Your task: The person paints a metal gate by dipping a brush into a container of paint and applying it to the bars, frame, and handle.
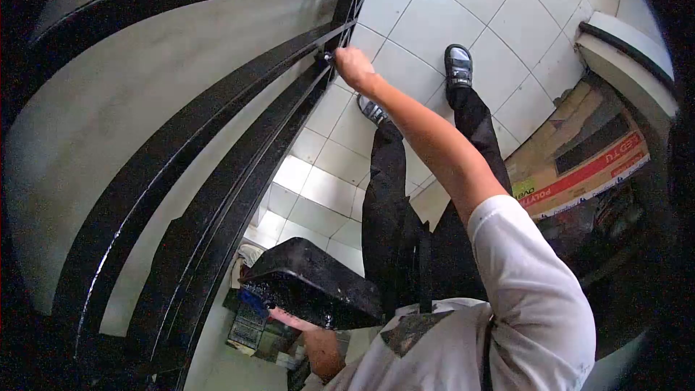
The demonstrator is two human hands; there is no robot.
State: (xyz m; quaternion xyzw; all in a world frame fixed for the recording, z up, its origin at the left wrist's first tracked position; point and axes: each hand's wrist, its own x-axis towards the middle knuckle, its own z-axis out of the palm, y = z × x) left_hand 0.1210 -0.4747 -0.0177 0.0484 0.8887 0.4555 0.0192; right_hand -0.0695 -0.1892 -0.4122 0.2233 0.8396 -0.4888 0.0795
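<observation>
White sleeve [532,282] up close, right hand [353,69] closed at the black bars [181,123]

My sleeve looms large at the lower right, and out of it my bare right arm reaches forward and across to the left. At its end I have my fingers curled tight around a small dark thing [328,58], which pokes out beside them right at the far end of the bars. It is too small for me to name. The bars sweep down my left side in front of a pale wall [166,51].

Low in view, a black container [318,275] sits tilted by my left thigh, its surface shiny and flecked with bright specks. My left hand [289,320] is just below it, partly hidden, next to something blue [253,303]; I cannot tell what it grips, or whether it bears the container.

I stand in dark trousers [387,203] and dark shoes [458,66] on white floor tiles [463,7]. To my right is printed cardboard [536,174] with a red band.
</observation>
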